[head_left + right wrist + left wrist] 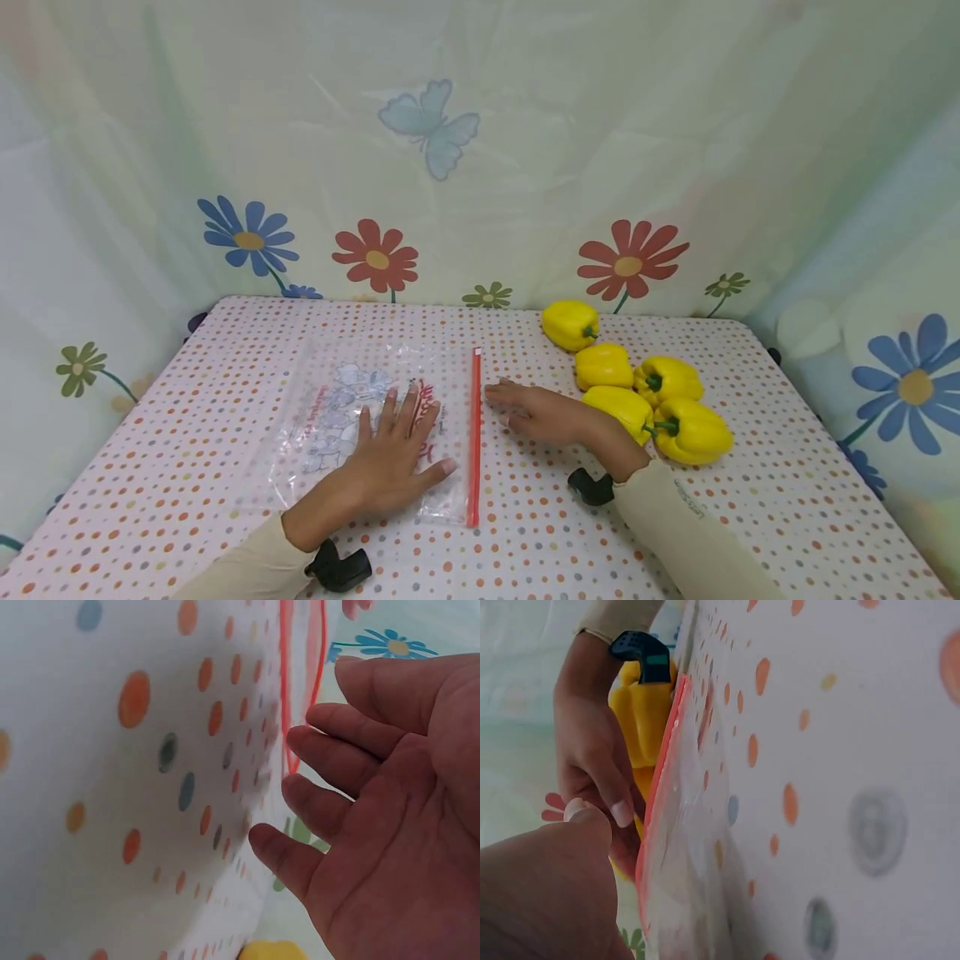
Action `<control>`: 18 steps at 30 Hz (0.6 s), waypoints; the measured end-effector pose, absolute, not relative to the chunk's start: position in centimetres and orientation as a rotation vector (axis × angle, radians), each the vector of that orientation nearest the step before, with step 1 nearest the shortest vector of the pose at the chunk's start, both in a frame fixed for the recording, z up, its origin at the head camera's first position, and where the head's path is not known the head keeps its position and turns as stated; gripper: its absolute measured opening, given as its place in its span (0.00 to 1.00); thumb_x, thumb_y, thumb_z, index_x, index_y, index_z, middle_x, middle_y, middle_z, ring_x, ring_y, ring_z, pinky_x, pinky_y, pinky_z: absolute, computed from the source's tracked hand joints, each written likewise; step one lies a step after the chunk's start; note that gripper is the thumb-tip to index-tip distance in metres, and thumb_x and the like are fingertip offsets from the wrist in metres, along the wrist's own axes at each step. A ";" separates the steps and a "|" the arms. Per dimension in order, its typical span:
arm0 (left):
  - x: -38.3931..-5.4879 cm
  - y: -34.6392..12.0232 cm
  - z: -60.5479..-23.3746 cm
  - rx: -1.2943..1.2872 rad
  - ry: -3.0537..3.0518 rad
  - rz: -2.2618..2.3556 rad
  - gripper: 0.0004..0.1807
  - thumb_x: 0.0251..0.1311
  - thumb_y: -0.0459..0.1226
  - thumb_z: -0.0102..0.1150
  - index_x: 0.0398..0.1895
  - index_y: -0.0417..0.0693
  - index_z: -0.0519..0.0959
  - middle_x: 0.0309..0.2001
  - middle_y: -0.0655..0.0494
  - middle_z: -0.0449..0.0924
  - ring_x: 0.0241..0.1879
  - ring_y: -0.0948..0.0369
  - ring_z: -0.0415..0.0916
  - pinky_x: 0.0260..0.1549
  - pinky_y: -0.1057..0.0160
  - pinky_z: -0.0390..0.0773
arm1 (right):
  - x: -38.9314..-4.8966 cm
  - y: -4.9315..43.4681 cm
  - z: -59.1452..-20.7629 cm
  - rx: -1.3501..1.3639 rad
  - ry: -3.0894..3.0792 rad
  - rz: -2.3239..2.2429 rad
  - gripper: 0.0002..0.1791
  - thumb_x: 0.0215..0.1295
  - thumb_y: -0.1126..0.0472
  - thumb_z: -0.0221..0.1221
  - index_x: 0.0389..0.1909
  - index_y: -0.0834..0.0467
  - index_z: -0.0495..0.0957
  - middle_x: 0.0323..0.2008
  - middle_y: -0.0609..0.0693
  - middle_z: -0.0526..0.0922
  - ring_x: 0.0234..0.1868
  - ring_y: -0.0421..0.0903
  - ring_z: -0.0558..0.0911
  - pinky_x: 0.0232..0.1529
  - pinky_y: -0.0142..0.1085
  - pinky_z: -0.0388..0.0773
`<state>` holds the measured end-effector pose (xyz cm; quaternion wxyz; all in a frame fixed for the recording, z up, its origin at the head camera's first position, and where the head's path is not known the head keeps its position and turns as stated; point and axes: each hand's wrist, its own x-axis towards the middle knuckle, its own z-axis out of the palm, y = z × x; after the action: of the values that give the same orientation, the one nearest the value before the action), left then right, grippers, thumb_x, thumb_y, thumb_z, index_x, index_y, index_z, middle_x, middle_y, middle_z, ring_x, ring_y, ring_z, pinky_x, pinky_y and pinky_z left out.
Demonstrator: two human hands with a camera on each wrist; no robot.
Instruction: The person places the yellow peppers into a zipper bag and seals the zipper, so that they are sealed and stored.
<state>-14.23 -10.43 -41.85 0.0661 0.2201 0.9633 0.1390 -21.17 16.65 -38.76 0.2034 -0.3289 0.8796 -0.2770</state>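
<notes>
A clear plastic zip bag [300, 417] with blue and red print lies flat on the dotted tabletop, its red zip edge [475, 450] toward the right. On the bag's printed face rests my left hand [386, 471], fingers spread and pointing away from me. My right hand [543, 412] is just right of the red edge, palm down with fingers extended and nothing held. In the right wrist view its fingers [330, 754] are loosely bent near the red edge. Several yellow bell peppers [693, 431] stand beyond and beside the right forearm.
The dotted table [540, 533] meets a floral curtain [495, 208] at the back and sides. One yellow pepper [570, 325] sits near the far edge, apart from the clustered ones. A black wrist camera [339, 567] is strapped on each forearm.
</notes>
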 end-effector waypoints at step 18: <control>-14.5 -10.5 -42.9 0.678 2.825 0.391 0.48 0.61 0.70 0.36 0.79 0.57 0.45 0.77 0.44 0.29 0.72 0.39 0.23 0.60 0.26 0.30 | -22.9 15.5 -39.7 -0.905 2.497 -0.653 0.29 0.73 0.65 0.46 0.74 0.57 0.58 0.75 0.49 0.52 0.76 0.50 0.45 0.72 0.48 0.45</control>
<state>-14.53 -10.49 -42.94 0.1049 0.2301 0.9583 0.1327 -22.95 15.49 -39.69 0.2018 -0.3241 0.8942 -0.2337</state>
